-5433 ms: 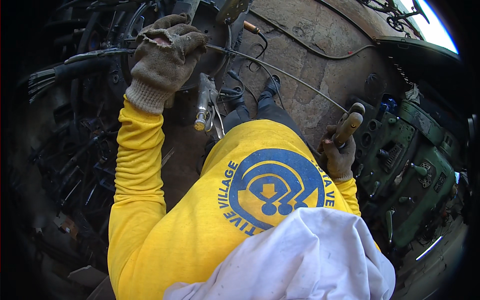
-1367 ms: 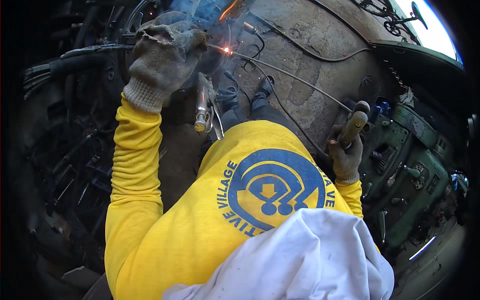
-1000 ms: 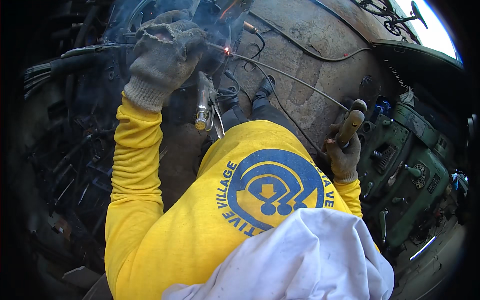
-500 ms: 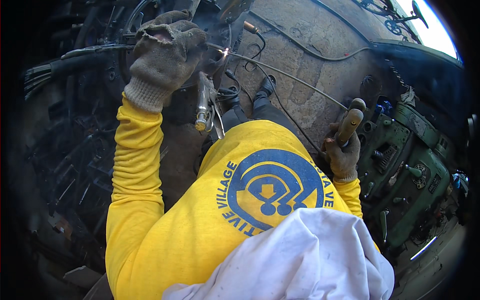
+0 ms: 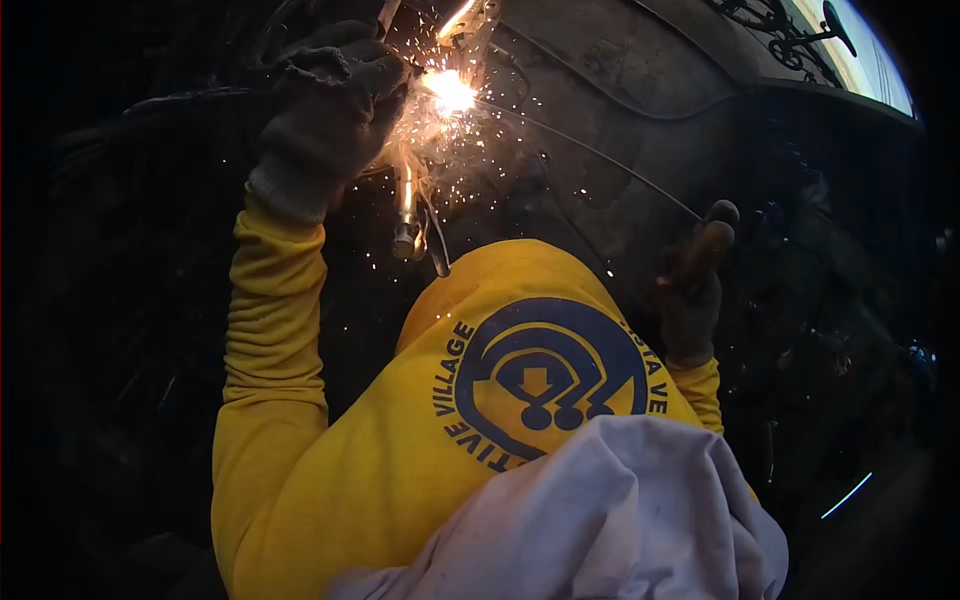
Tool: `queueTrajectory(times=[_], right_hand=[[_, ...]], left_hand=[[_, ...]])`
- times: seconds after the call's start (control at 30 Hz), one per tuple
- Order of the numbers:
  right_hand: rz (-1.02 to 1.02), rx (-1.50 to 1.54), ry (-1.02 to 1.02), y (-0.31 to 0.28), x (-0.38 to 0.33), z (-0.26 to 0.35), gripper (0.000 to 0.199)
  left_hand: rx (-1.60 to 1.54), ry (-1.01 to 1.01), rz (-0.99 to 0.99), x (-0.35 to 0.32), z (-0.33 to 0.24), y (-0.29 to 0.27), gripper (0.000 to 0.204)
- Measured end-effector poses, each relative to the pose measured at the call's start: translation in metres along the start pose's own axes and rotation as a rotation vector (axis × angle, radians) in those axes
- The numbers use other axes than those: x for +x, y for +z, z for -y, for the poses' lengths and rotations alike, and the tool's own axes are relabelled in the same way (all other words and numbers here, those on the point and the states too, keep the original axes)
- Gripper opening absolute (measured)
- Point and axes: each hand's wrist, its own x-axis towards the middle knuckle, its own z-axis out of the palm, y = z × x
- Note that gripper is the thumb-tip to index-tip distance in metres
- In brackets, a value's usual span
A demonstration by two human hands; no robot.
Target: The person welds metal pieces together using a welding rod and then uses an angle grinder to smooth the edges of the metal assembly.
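Observation:
A welding arc (image 5: 450,92) burns white at the top centre and throws sparks around. My right hand (image 5: 692,305), in a work glove, is wrapped round an electrode holder (image 5: 697,255). From the holder a thin welding rod (image 5: 600,155) runs up and left to the arc. My left hand (image 5: 325,120), also gloved, is closed just left of the arc, by dark metal parts; what its fingers grip is hidden. Below the arc, a pair of locking pliers (image 5: 405,225) hangs, lit orange by the glow. A metal piece (image 5: 470,35) above the arc shines in the glare.
A green machine stands in near darkness at the right. A cable (image 5: 650,112) crosses the stone floor (image 5: 620,60) at the upper right. Bright daylight and dark wheel-like metalwork (image 5: 790,50) are at the top right corner. Dark metal clutter lies on the left.
The small glow at the rod tip has flared into a bright arc with flying sparks. The surroundings have become much darker in the picture. Both hands have stayed nearly in place.

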Motion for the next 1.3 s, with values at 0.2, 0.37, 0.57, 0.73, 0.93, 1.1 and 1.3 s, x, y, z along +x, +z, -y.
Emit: queueTrajectory(times=[0.2, 0.37, 0.57, 0.73, 0.93, 1.1, 1.3], right_hand=[[-0.135, 0.012, -0.032, -0.005, -0.001, 0.003, 0.029], [-0.206, 0.141, 0.019, -0.003, 0.001, 0.000, 0.031], [-0.249, 0.227, -0.008, 0.000, 0.001, 0.000, 0.034], [-0.318, 0.313, 0.002, -0.004, 0.001, -0.016, 0.040], [-0.394, 0.463, -0.090, -0.010, 0.010, -0.026, 0.052], [-0.399, 0.503, -0.142, -0.019, 0.029, -0.017, 0.048], [-0.313, 0.495, -0.088, -0.042, 0.068, -0.022, 0.040]], left_hand=[[1.029, 0.147, -0.033, 0.016, -0.030, 0.009, 0.038], [1.152, 0.070, 0.028, 0.025, -0.037, 0.008, 0.026], [1.062, 0.041, -0.114, 0.033, -0.033, 0.011, 0.022], [1.101, 0.063, -0.072, 0.033, -0.018, 0.006, 0.021], [1.110, 0.045, -0.059, 0.036, -0.013, 0.011, 0.019], [1.136, -0.019, -0.026, 0.041, -0.020, 0.010, 0.020], [1.252, -0.050, -0.039, 0.038, -0.035, 0.013, 0.026]])
